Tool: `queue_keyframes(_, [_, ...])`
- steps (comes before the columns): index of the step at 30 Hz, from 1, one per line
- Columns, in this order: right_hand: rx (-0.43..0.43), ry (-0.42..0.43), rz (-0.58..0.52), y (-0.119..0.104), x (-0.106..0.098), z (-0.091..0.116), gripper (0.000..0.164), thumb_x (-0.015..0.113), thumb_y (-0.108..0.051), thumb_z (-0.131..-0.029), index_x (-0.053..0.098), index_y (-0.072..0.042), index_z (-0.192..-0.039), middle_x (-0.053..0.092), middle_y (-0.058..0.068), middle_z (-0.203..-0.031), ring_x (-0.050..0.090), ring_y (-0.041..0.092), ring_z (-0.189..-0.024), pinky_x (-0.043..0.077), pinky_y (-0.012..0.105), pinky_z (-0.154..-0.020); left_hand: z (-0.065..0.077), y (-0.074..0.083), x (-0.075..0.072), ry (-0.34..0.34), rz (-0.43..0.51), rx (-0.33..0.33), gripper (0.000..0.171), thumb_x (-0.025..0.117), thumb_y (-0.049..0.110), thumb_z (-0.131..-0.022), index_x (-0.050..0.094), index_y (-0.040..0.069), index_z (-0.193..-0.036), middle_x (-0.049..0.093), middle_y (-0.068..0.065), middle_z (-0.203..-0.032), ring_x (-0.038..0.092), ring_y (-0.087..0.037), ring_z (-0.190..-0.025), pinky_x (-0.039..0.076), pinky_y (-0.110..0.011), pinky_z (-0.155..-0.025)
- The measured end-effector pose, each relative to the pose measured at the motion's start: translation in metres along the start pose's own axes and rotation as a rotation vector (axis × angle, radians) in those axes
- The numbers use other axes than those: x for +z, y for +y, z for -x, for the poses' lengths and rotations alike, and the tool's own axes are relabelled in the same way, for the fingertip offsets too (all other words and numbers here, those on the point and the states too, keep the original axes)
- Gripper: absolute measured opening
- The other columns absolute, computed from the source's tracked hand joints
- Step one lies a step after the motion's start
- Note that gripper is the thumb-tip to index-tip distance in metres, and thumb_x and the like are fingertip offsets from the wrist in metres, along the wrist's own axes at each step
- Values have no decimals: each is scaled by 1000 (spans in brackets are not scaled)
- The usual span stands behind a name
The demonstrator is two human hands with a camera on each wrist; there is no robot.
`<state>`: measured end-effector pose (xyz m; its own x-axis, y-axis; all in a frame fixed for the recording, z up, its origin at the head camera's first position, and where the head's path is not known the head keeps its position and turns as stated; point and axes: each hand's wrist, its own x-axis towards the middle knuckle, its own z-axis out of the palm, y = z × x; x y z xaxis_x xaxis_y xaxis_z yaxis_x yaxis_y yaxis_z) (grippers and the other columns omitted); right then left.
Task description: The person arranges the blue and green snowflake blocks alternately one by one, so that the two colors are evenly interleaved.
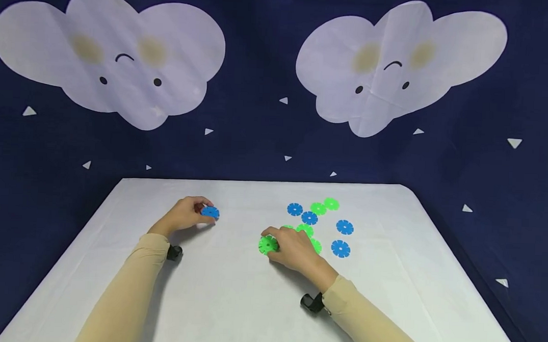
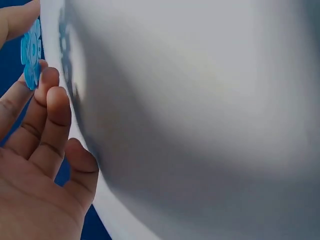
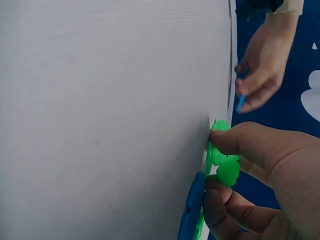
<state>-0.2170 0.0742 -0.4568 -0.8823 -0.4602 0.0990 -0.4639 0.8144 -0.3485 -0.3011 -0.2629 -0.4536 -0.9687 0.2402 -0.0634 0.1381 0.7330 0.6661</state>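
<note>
My left hand point(image 1: 187, 214) pinches a blue notched plastic disc point(image 1: 210, 212) between thumb and fingers, over the left part of the table. In the left wrist view that blue disc point(image 2: 32, 54) stands edge-on between the thumb and fingertips. Near the table's middle, my right hand point(image 1: 294, 248) holds a green notched disc point(image 1: 268, 245) by its edge between thumb and fingers. The right wrist view shows the green disc point(image 3: 228, 169) tilted at the fingertips, with a blue disc point(image 3: 192, 207) close by. Part of the green group lies hidden behind the right hand.
Several loose discs lie right of centre: green ones point(image 1: 332, 203) towards the back and beside the right hand, and blue ones point(image 1: 341, 249) among and right of them. The white table point(image 1: 231, 302) ends at a dark blue cloth point(image 1: 257, 139) with white clouds.
</note>
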Motion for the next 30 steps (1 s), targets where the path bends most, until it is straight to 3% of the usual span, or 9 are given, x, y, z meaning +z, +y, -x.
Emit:
queue_keyframes(6, [3, -1, 4, 2, -1, 1, 50, 87, -24, -86, 74, -19, -133, 71, -3, -90, 52, 12, -74, 42, 33, -63, 16, -35, -29, 49, -22, -107, 59, 85, 34, -91, 67, 1, -137, 68, -13, -110, 59, -24, -95, 49, -29, -77])
queue_keyframes(12, [-13, -20, 0, 1, -3, -2, 46, 87, -24, -87, 76, -14, -131, 71, -3, -89, 50, 11, -73, 41, 31, -62, 30, -59, -46, 75, -50, -165, 60, 83, 32, -93, 65, 1, -141, 65, -13, -111, 58, -26, -98, 48, -28, -78])
queue_keyframes(18, [-11, -55, -39, 3, -6, -5, 49, 89, -25, -87, 76, -10, -132, 73, -2, -93, 50, 11, -73, 36, 29, -60, 31, -63, -51, 61, 3, -180, 63, 83, 30, -92, 61, 3, -146, 61, -13, -111, 55, -30, -105, 44, -32, -84])
queue_keyframes(23, [-2, -83, -62, 4, -8, -6, 52, 92, -28, -84, 76, -10, -131, 77, 1, -100, 54, 11, -77, 43, 30, -64, 32, -61, -54, 26, 58, -187, 69, 83, 28, -93, 56, 4, -151, 54, -10, -109, 50, -29, -108, 42, -33, -87])
queue_keyframes(30, [-18, -66, -26, 4, -11, -10, 47, 94, -33, -81, 81, -9, -119, 80, 4, -95, 64, 12, -77, 54, 34, -67, 36, -64, -52, 8, 102, -200, 69, 82, 25, -93, 54, 2, -152, 50, -5, -106, 47, -23, -103, 40, -33, -85])
